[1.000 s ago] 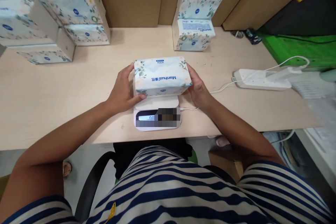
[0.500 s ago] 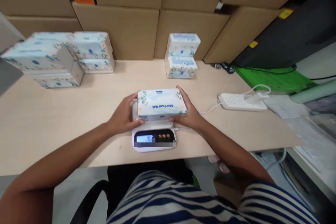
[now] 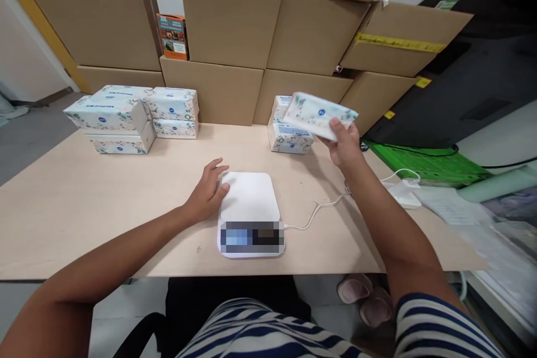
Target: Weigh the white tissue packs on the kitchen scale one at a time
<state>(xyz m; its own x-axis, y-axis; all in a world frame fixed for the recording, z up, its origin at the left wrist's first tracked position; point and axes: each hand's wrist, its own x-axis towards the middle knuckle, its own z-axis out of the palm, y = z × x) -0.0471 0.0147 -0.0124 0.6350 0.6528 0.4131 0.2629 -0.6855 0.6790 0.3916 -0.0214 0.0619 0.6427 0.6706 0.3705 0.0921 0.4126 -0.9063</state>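
My right hand [image 3: 344, 142] grips a floral white-and-blue tissue pack [image 3: 314, 112], tilted and raised in front of the right-hand stack of tissue packs [image 3: 290, 142], partly covering it. With fingers apart and nothing held, my left hand [image 3: 210, 187] rests at the left edge of a white digital scale [image 3: 249, 196]. The scale's plate is bare, and its display is blurred out. A white cable [image 3: 310, 221] runs from the scale's right side. At the left back stands another group of tissue packs [image 3: 117, 117], stacked two high.
Cardboard boxes [image 3: 213, 92] form a wall along the table's back. An orange box [image 3: 174, 39] sits among them. At the right are a green crate [image 3: 415, 165], a white power strip [image 3: 398, 193] and plastic bags [image 3: 495, 218]. The wooden table's [image 3: 104, 235] front edge is close to my body.
The tissue pack, held by both hands over the scale before, is now in my right hand only, moved right and toward the back. My left hand has let go. The view has tilted up.
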